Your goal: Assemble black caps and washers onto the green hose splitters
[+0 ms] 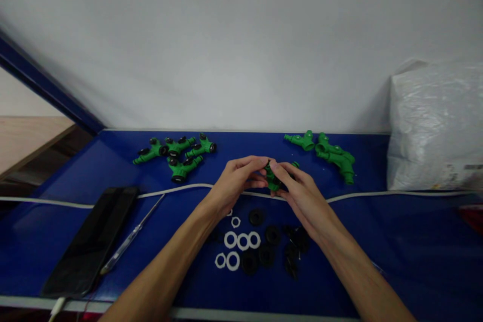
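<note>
Past my fingers (282, 173), I could go straight back over the table (245, 146) to the wall (241, 60), between the black-capped green connectors (183, 171) on my left and the plain green connectors (343, 161) on my right. A cable (188, 186) crosses under my fingers. Nearer me, white rings (248, 241) and black rings (255, 224) clutter the gap between my forearms (171, 261); a phone (90, 241) and screwdriver (121, 250) obstruct my left, a tall plastic bag (433, 131) my far right.

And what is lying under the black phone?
The phone rests on the blue table. A white cable meets its left edge and comes out on its right, so it probably passes underneath. What the phone covers cannot be seen.
</note>
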`<move>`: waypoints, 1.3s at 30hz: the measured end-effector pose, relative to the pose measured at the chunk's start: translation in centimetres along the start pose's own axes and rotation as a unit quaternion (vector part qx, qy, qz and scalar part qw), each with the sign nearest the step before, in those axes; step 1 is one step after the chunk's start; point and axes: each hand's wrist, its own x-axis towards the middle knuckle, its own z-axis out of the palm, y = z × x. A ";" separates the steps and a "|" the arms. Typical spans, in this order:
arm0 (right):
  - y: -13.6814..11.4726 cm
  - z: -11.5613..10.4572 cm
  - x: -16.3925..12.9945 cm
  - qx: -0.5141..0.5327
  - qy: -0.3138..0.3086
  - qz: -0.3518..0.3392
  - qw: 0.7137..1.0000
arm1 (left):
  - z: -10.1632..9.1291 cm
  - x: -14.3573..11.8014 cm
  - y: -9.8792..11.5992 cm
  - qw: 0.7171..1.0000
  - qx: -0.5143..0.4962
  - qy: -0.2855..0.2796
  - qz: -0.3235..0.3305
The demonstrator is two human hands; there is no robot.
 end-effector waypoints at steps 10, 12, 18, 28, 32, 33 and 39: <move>-0.2 -0.2 0.0 0.036 -0.019 0.021 0.999 | -0.2 0.3 -0.5 0.999 -0.018 -0.037 -0.005; -0.2 -0.2 0.0 0.031 -0.025 0.024 0.999 | -0.1 0.3 -0.5 0.999 -0.004 -0.041 0.000; 0.1 -0.2 -0.1 -0.005 -0.032 0.013 0.999 | 0.1 0.0 -0.5 0.999 0.026 -0.026 -0.002; 0.1 0.1 -0.3 -0.005 -0.030 -0.003 1.000 | 0.1 0.3 -0.4 1.000 -0.007 0.011 -0.002; 0.0 0.0 -0.1 0.050 -0.036 -0.007 0.998 | 0.0 0.2 -0.2 0.999 0.019 -0.026 0.032; 0.0 0.0 -0.1 0.064 -0.039 -0.005 0.997 | -0.1 0.2 -0.2 0.998 0.032 -0.036 0.042; 0.0 -0.1 -0.2 0.106 -0.069 0.001 0.992 | -0.4 0.3 0.0 0.992 0.090 -0.047 0.080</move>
